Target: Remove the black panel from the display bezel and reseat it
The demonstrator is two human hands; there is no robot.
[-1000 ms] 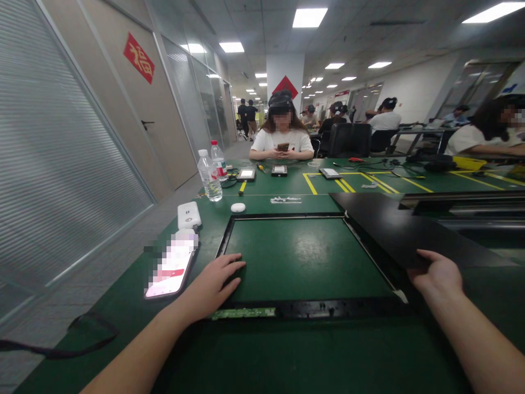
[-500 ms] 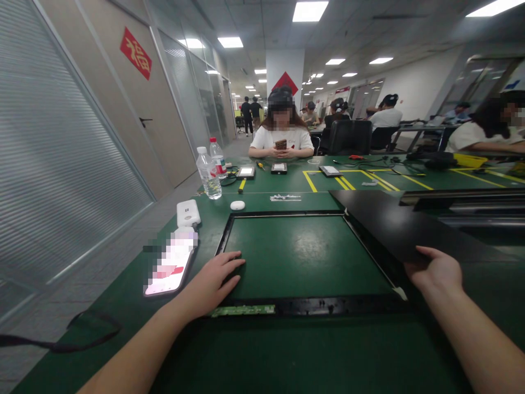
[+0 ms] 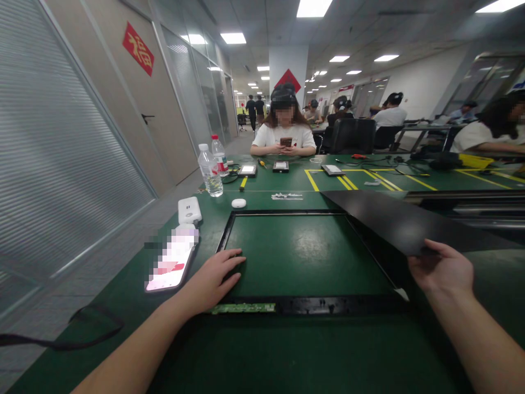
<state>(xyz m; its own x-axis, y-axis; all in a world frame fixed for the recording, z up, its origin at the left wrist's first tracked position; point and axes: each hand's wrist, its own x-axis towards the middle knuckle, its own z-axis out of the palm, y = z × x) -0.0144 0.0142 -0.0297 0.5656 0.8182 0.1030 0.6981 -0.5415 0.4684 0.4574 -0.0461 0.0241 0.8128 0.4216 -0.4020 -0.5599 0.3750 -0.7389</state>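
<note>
A black rectangular frame (image 3: 324, 305), like a monitor bezel, lies flat on the green table. A green circuit board strip (image 3: 246, 308) sits along its near side. My left hand (image 3: 217, 276) rests over the frame's near left corner, with its fingers stretched out. On the right, my right hand (image 3: 445, 268) grips the near edge of a thin black sheet (image 3: 394, 219), thumb on top and fingers underneath. The sheet is tilted, its near edge raised, and its left part overlaps the frame's right side. A pale scrap (image 3: 402, 294) is at the frame's near right corner.
A lit phone (image 3: 172, 268), a white power bank (image 3: 189, 210), a white earbud case (image 3: 238, 203) and two bottles (image 3: 210, 172) stand left. Across the table a person (image 3: 283, 131) holds a phone. Hard drives (image 3: 280, 166) and cables lie at the far side.
My right hand has lifted the near edge of the black sheet, tilting it more and shifting it slightly left over the frame. My left hand stays in place.
</note>
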